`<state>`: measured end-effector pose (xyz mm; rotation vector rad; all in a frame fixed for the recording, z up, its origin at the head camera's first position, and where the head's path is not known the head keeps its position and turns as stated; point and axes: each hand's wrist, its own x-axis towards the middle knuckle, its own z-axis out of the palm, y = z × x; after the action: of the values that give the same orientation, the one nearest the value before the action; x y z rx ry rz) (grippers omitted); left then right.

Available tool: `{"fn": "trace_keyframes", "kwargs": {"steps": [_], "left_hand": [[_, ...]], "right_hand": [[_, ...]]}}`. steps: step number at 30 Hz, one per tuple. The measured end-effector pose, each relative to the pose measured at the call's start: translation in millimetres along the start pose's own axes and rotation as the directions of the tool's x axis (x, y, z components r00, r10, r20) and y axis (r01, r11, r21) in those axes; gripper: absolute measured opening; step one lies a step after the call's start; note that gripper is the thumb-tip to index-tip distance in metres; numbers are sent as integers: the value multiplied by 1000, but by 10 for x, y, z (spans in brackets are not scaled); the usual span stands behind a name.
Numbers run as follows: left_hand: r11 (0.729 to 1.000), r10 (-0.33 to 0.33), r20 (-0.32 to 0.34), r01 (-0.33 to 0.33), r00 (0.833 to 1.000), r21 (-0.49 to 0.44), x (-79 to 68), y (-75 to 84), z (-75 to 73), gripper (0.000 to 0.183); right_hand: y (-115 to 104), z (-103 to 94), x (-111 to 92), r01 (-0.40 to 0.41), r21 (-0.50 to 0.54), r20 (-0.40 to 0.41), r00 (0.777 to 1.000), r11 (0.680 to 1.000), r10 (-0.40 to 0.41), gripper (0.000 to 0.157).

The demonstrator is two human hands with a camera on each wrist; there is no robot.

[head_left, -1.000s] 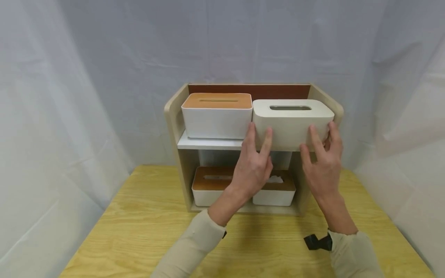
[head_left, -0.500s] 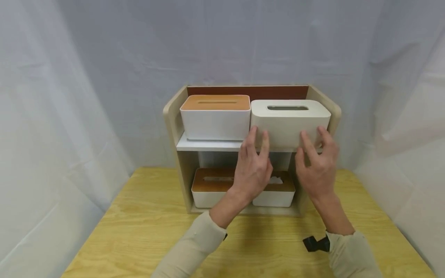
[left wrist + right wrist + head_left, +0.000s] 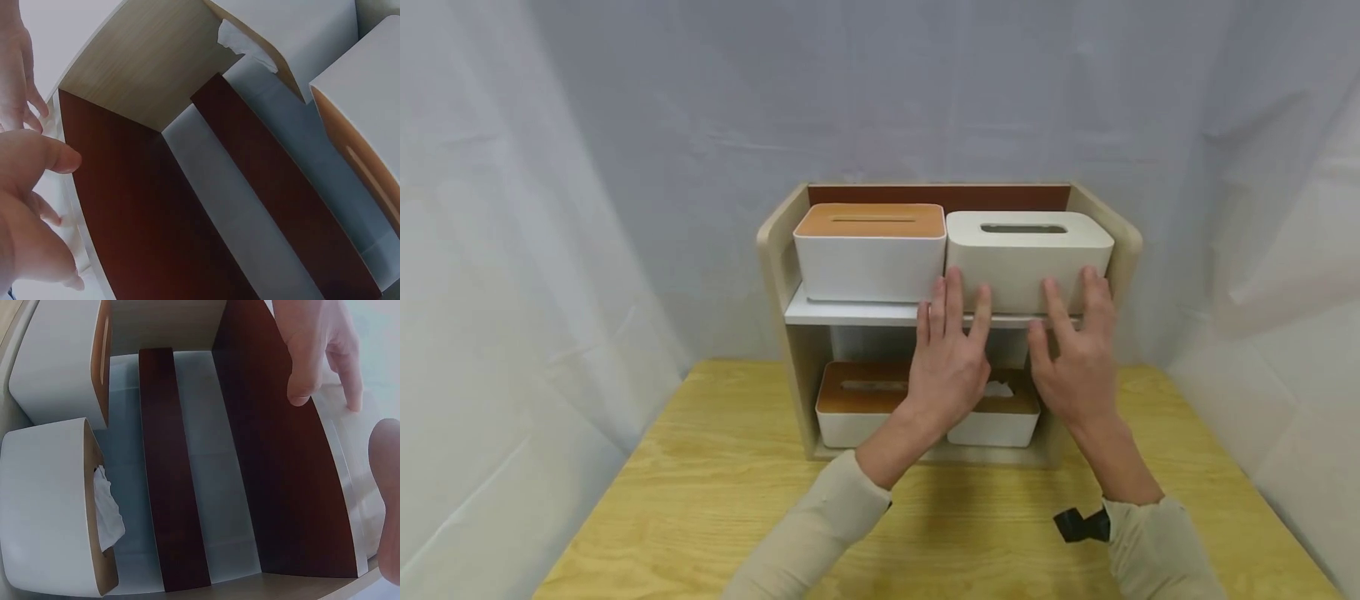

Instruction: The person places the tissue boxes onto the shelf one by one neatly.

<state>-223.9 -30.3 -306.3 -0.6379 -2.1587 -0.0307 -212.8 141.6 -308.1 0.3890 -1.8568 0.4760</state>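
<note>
A cream tissue box (image 3: 1028, 267) with an oval slot sits on the right half of the upper shelf (image 3: 857, 312). Straight fingers of my left hand (image 3: 947, 367) touch the lower left of its front face. My right hand (image 3: 1078, 367) presses the front face toward the right with fingers extended. Left of it stands a white tissue box (image 3: 868, 268) with an orange-brown lid, close beside it. In the left wrist view the left thumb (image 3: 62, 156) hangs in front of the shelf edge, and the right wrist view shows the right hand (image 3: 389, 481) only in part.
The lower shelf holds a wood-lidded tissue box (image 3: 850, 429) on the left and another tissue box (image 3: 992, 429) with tissue showing on the right. Side panels (image 3: 778, 242) bound the small rack. It stands on a wooden table (image 3: 700, 483), with pale sheeting (image 3: 880, 92) behind.
The cream box has moved back onto the upper shelf, away from me. My right hand has shifted slightly left from its right end to its front face, and left-hand fingers have straightened.
</note>
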Motion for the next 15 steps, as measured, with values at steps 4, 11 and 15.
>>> {"fn": "trace_keyframes", "kwargs": {"steps": [4, 11, 15], "left_hand": [[999, -9, 68, 6, 998, 38, 36, 17, -16, 78], [997, -8, 168, -5, 986, 76, 83, -15, -62, 86], [1000, 12, 186, -13, 982, 4, 38, -74, -98, 83]], "right_hand": [[27, 13, 0, 1, -1, 27, 1000, 1000, -1, 57], [61, 2, -3, -19, -49, 104, 994, 999, 24, 64], [58, -24, -22, 10, -68, 117, 993, 998, -2, 65]]}}
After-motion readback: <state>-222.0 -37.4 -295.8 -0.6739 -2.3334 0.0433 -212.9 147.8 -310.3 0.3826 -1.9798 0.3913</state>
